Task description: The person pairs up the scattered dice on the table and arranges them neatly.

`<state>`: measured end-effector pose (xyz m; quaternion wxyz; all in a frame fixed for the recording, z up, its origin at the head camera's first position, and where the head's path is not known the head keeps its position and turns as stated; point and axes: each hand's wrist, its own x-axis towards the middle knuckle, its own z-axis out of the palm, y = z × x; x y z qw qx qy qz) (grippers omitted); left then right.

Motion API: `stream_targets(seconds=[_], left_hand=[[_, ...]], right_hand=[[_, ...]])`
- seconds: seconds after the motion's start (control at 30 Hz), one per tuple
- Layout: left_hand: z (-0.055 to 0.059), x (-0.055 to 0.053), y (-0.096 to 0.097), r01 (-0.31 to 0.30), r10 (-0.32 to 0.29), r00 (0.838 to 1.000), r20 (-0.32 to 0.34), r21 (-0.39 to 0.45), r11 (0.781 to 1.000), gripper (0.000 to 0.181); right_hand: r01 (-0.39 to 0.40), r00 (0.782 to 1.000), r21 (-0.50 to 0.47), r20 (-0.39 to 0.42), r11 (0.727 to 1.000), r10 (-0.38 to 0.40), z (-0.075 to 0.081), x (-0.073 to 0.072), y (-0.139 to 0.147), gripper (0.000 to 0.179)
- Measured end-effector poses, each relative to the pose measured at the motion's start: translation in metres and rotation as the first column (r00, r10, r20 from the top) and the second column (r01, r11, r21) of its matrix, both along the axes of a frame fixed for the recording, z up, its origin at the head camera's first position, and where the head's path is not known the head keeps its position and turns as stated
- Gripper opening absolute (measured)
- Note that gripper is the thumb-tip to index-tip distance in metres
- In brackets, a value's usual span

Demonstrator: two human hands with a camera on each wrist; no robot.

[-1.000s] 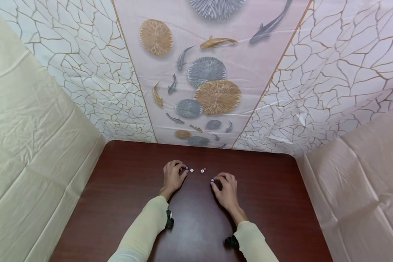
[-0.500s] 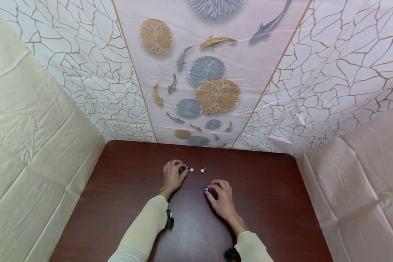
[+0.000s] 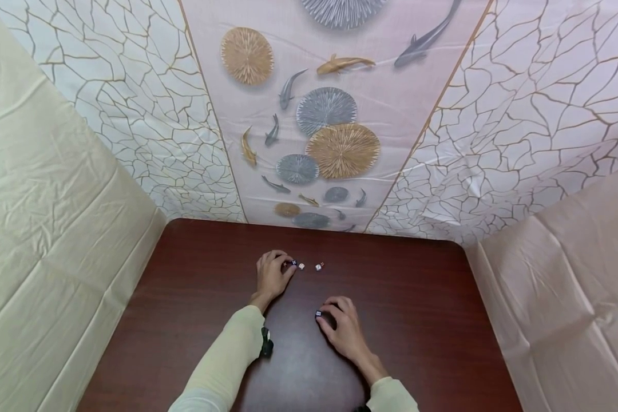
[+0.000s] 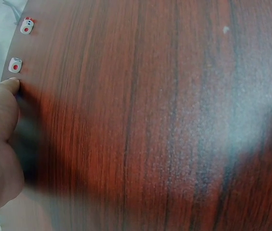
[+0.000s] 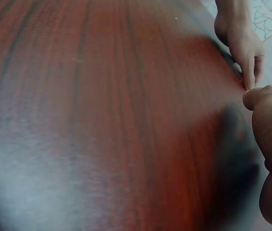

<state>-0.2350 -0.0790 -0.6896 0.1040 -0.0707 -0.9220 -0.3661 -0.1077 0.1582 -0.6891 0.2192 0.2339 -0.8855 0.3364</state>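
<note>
My left hand [image 3: 272, 277] rests near the far side of the table, thumb and finger pinching a dark blue die [image 3: 294, 262]. Something small and red shows between its fingers, too little to name. Just right of that hand sits a white die [image 3: 301, 266], seen in the left wrist view as a white die [image 4: 15, 65] beyond the thumb. Farther right, a second white die [image 3: 318, 267] stands beside a red die [image 3: 323, 264]. Closer to me, my right hand [image 3: 346, 331] pinches another dark blue die [image 3: 318, 313] between thumb and fingertip. The right wrist view hides that die behind the thumb.
Both hands work over a dark red-brown wooden table [image 3: 211, 343] with rounded far corners. A patterned cloth [image 3: 335, 103] with fish hangs behind it. Plain beige cloths [image 3: 56, 229] close in both sides.
My right hand has drawn back toward me and slightly left, carrying its dark blue die along. The left hand and the dice near it have stayed put.
</note>
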Motion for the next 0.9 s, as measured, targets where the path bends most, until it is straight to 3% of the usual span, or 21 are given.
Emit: stream_targets(seconds=[0.43, 0.9], left_hand=[[0.004, 0.0, 0.001, 0.0, 0.0, 1.0, 0.008, 0.005, 1.0, 0.018], [0.004, 0.001, 0.001, 0.004, -0.004, 1.0, 0.019, 0.035, 0.999, 0.017]], right_hand=[[-0.037, 0.999, -0.014, -0.02, 0.999, 0.037, -0.009, 0.005, 0.0, 0.024], [-0.039, 0.996, -0.048, 0.076, 0.998, 0.042, -0.013, 0.006, 0.001, 0.024]])
